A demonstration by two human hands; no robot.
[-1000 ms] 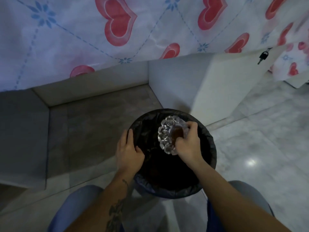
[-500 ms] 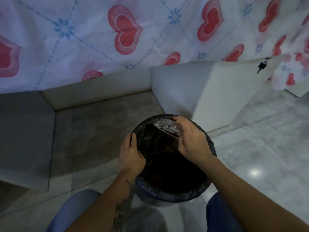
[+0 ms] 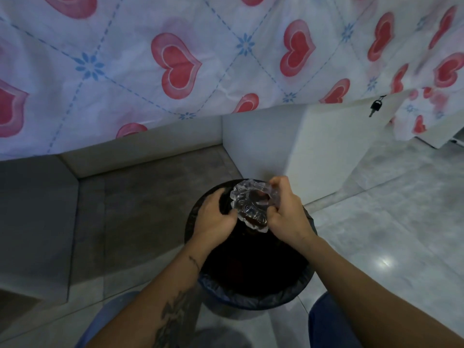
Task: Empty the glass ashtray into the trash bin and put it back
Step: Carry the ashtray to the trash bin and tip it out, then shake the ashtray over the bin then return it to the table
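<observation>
A clear cut-glass ashtray (image 3: pixel 253 205) is held tilted over the open mouth of a round trash bin (image 3: pixel 253 296) lined with a dark bag. My right hand (image 3: pixel 287 213) grips the ashtray by its right rim, its hollow side turned toward me with some brown residue showing inside. My left hand (image 3: pixel 216 218) has its fingers curled at the ashtray's left edge, above the bin's left rim; whether it grips the glass or only touches it is unclear.
The bin stands on a grey tiled floor (image 3: pixel 376 222) between my knees. A white cabinet (image 3: pixel 313 151) with a key (image 3: pixel 375 108) in its lock rises just behind it. A heart-patterned cloth (image 3: pixel 175 64) hangs over the furniture above.
My left hand left the bin's rim and came up against the ashtray. The ashtray went from edge-on to its hollow side facing me, still over the bin.
</observation>
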